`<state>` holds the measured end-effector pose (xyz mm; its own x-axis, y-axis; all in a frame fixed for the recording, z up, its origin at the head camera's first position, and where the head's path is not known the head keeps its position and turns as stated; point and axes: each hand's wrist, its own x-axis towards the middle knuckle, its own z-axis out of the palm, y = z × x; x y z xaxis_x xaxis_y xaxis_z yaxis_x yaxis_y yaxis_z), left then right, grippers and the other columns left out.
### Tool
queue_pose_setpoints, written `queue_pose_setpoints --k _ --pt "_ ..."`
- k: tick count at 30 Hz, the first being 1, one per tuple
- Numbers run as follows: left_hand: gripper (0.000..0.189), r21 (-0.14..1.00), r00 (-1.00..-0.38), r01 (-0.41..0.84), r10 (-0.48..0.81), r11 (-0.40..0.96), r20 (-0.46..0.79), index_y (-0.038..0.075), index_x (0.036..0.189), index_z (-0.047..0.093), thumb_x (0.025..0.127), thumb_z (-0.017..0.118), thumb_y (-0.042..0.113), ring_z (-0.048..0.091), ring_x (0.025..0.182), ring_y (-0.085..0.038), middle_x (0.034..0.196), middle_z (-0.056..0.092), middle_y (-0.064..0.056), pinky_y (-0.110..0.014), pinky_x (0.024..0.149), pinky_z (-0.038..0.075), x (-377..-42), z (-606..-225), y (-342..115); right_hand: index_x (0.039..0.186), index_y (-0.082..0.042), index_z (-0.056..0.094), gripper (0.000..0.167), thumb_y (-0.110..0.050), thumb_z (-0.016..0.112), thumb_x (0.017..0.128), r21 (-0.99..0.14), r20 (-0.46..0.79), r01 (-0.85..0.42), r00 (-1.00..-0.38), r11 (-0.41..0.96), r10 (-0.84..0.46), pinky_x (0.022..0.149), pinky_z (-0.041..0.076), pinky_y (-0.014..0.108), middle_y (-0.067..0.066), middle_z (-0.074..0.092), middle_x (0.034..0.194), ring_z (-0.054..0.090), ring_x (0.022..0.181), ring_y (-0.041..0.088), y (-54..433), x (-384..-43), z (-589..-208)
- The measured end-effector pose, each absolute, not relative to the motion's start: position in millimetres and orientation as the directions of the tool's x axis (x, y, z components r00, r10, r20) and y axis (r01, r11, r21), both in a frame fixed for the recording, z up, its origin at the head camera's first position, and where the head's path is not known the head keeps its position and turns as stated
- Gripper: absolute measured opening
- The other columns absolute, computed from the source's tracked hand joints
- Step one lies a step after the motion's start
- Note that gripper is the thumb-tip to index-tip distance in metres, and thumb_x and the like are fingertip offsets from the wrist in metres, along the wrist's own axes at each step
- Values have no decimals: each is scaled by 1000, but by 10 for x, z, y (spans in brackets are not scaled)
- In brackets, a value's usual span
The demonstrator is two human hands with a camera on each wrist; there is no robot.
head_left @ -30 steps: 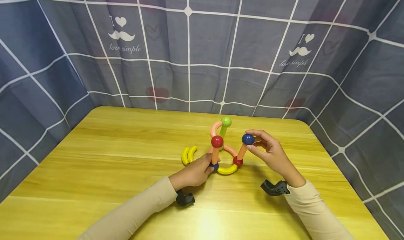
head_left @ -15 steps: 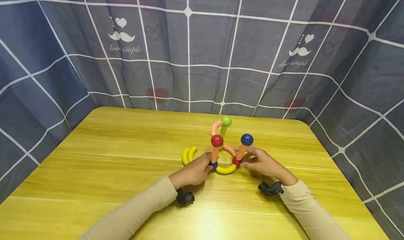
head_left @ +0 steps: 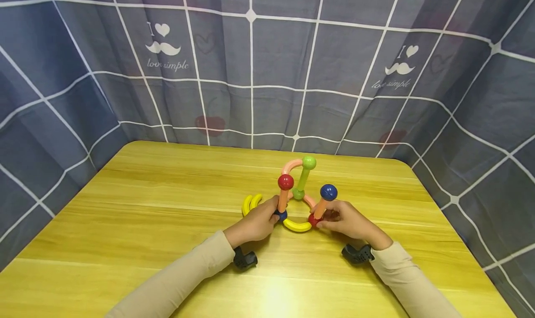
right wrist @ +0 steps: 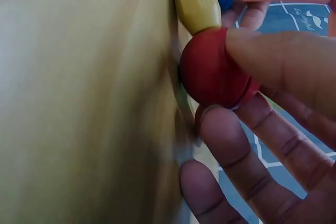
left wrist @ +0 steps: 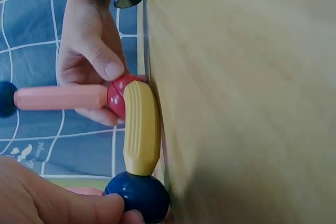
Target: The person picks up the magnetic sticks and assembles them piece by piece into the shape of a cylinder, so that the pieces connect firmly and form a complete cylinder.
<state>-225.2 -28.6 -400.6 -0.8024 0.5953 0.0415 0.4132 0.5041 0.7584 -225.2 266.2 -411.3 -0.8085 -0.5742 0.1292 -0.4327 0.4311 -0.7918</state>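
A toy frame of balls and rods stands on the table. My left hand point(head_left: 256, 223) pinches its lower blue ball point(left wrist: 139, 196) at the front left. With thumb and fingers, my right hand point(head_left: 351, 220) holds the lower red ball point(right wrist: 212, 69). A yellow curved rod point(head_left: 297, 226) joins these two balls. Orange rods rise from both, one topped by a red ball point(head_left: 286, 182), the other, tilted, by a blue ball point(head_left: 329, 192). Behind, a green rod point(head_left: 303, 179) bears a green ball point(head_left: 309, 162), which a pink curved rod point(head_left: 291, 165) links toward the upper red ball.
Loose yellow curved rods point(head_left: 246, 205) lie left of the frame, partly behind my left hand. A checked curtain point(head_left: 276, 109) surrounds the wooden table point(head_left: 175, 183) at the back and sides. Black wrist mounts point(head_left: 356, 254) hang under both wrists.
My right hand has moved from the upper blue ball down to the lower red ball. The frame has turned slightly, its green rod shifting right. The left hand keeps its hold.
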Motion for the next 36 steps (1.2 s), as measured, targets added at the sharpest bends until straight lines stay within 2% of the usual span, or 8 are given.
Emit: queue_pose_setpoints --k 4,8,12,15,20,22,26,36 --pt "31 768 -811 403 583 497 49 -6 138 52 108 52 -12 62 130 -40 133 64 -25 -57 111 50 -2267 -4017 -276 114 1 75 23 1 83 93 -794 177 -481 -767 371 -617 85 61 26 17 77 112 71 98 8 2658 -2211 -4138" --pt "43 791 -825 370 564 487 38 -5 149 49 106 54 -11 63 122 -34 145 60 -25 -53 109 52 -2278 -3992 -302 115 -1 73 24 1 84 93 -780 217 -525 -737 340 -640 76 60 26 15 77 106 68 88 7 2641 -2181 -4167" --pt "55 807 -844 341 536 482 36 -3 152 49 99 52 -17 61 95 -24 143 59 -23 -41 90 54 -2313 -3917 -397 110 -5 73 23 2 84 92 -776 246 -544 -727 320 -640 72 59 26 14 77 107 67 87 8 2619 -2163 -4190" --pt "51 790 -870 336 490 513 52 -1 146 55 97 54 -16 60 87 -22 135 62 -22 -39 84 52 -2362 -3857 -515 109 -6 73 24 3 85 91 -766 266 -559 -725 317 -635 70 57 26 14 77 108 67 87 7 2606 -2153 -4196" --pt "33 675 -933 292 356 678 45 5 140 64 108 62 4 68 104 -29 134 63 -17 -46 84 55 -2470 -3837 -752 110 -8 74 24 2 85 91 -756 261 -560 -732 339 -629 68 56 26 10 78 107 65 83 8 2587 -2136 -4183" --pt "34 616 -948 255 319 745 6 6 144 63 110 63 13 69 111 -33 136 62 -17 -50 84 57 -2505 -3858 -838 108 -9 73 22 0 85 91 -758 240 -545 -744 359 -623 69 56 25 7 77 103 65 81 8 2578 -2126 -4174" --pt "45 540 -943 217 317 813 -97 1 152 57 113 60 23 65 118 -36 141 58 -22 -54 93 56 -2534 -3914 -955 107 -10 73 20 -6 87 92 -743 200 -519 -775 422 -599 69 55 25 0 74 97 63 79 7 2555 -2102 -4150" --pt "35 507 -935 242 339 827 -107 -11 141 63 111 58 6 60 130 -42 139 61 -28 -54 107 53 -2461 -3900 -1029 104 -8 72 19 -12 87 93 -726 143 -469 -819 504 -556 64 50 24 -9 65 86 58 73 4 2520 -2080 -4119"
